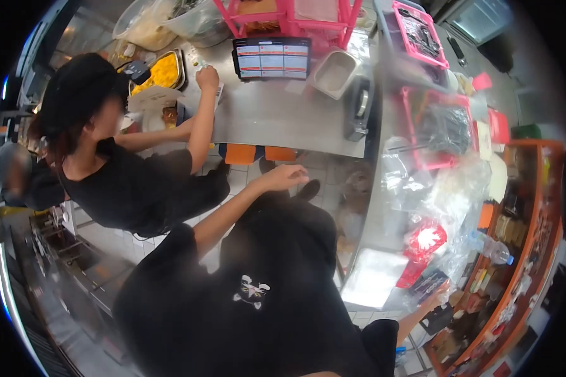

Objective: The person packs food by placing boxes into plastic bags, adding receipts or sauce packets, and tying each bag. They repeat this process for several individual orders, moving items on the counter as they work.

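My left hand (284, 178) is held out in front of my body, below the near edge of the steel table (277, 119). Its fingers are loosely stretched, and nothing is in it. On the right, my right hand (437, 298) reaches to the end of the side counter, beside a dark packet (429, 283) with light print. Its fingers are small and blurred here, so I cannot tell whether they grip anything. Close by lie a red packet (426, 241) with a white design, a sheet of white paper (376, 278) and clear plastic bags (449, 191).
At left, a person (132, 169) in black works over the table near a tray of yellow food (165, 70). A tablet (271, 58), a white container (335, 73) and pink racks (317, 22) stand on it. A water bottle (492, 247) lies beside orange shelves (534, 207).
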`<state>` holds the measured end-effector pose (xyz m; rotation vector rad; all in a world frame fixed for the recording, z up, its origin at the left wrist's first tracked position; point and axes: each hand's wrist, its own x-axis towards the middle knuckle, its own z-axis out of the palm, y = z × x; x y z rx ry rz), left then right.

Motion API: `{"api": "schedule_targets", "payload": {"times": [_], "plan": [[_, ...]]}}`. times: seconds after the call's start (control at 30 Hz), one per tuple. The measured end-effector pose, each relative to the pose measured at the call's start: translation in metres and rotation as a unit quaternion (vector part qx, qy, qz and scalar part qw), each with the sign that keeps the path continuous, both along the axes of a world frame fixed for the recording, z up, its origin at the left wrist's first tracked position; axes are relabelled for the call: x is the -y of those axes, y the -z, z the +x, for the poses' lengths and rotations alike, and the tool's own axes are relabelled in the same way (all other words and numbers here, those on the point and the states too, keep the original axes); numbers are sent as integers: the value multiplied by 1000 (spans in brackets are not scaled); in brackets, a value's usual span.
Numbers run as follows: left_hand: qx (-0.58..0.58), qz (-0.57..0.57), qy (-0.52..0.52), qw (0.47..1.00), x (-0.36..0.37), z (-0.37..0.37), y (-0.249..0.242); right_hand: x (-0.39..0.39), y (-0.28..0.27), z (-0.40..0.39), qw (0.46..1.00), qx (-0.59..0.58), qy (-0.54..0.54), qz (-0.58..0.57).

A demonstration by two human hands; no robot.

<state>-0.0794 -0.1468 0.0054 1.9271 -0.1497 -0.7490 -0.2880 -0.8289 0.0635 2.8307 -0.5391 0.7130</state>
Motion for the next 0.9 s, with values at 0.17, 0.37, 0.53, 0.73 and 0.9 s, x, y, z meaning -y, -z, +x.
{"api": "schedule_targets", "payload": {"times": [0.17, 0.37, 0.53, 0.73, 0.9], "plan": [[-22, 30, -43, 998, -32, -32, 14, -46, -6, 4, 975, 195, 54, 92], [-43, 20, -149, 988, -65, -71, 39, -147, 74, -98, 906, -291, 125, 280], [-50, 6, -127, 991, -83, -65, 48, -200, 86, -87, 876, -278, 70, 389], [-40, 6, -124, 991, -100, -36, 44, -219, 85, -83, 908, -239, 6, 343], [-19, 7, -137, 990, -112, -23, 26, -191, 39, -97, 900, -185, 26, 394]]}}
